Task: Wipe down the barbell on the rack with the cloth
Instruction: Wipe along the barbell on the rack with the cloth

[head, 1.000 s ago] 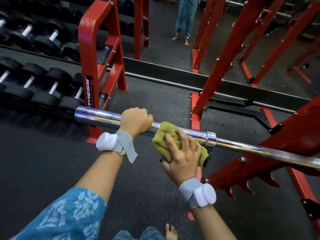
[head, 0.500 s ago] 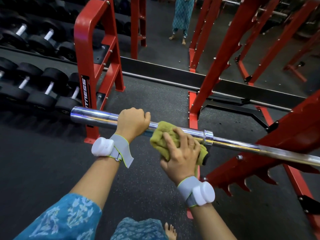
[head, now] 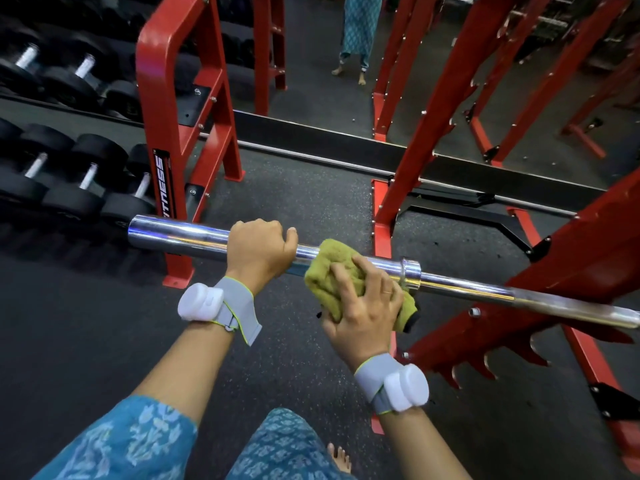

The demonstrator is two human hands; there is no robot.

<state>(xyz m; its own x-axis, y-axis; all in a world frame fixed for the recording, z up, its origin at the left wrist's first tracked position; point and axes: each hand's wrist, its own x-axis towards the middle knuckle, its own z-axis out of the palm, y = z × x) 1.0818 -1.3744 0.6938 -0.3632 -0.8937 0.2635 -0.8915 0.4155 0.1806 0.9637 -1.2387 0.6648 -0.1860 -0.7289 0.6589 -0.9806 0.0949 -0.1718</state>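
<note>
Closest in at 6 o'clock there's a patterned teal sleeve point(head: 131, 441) and a bare foot point(head: 339, 457), then two wrists with white pods point(head: 201, 301) strapped on (some tracker thing, I guess). The left hand point(head: 259, 251) is clenched overhand around the barbell point(head: 180, 233) near centre. I read that as bracing it so the fat chrome end doesn't spin while it's rubbed. Just beside it, toward 3 o'clock, the right hand point(head: 363, 306) grasps a bunched olive cloth point(head: 329, 268) and presses it onto the bar, just short of the collar point(head: 410, 273). The barbell runs from 9 o'clock to 3 o'clock, with its free end at the left and the thin shaft lying on the red rack point(head: 571, 268) at the right. The metal under the cloth is hidden, so are the fingers curled beneath, and something dark pokes out below the cloth that I can't identify. The bar's right end is blurry and cut off by the edge. Further back are dumbbells point(head: 86, 168) at 10 o'clock, and someone in teal point(head: 356, 26) at 12, only partly in view.
</note>
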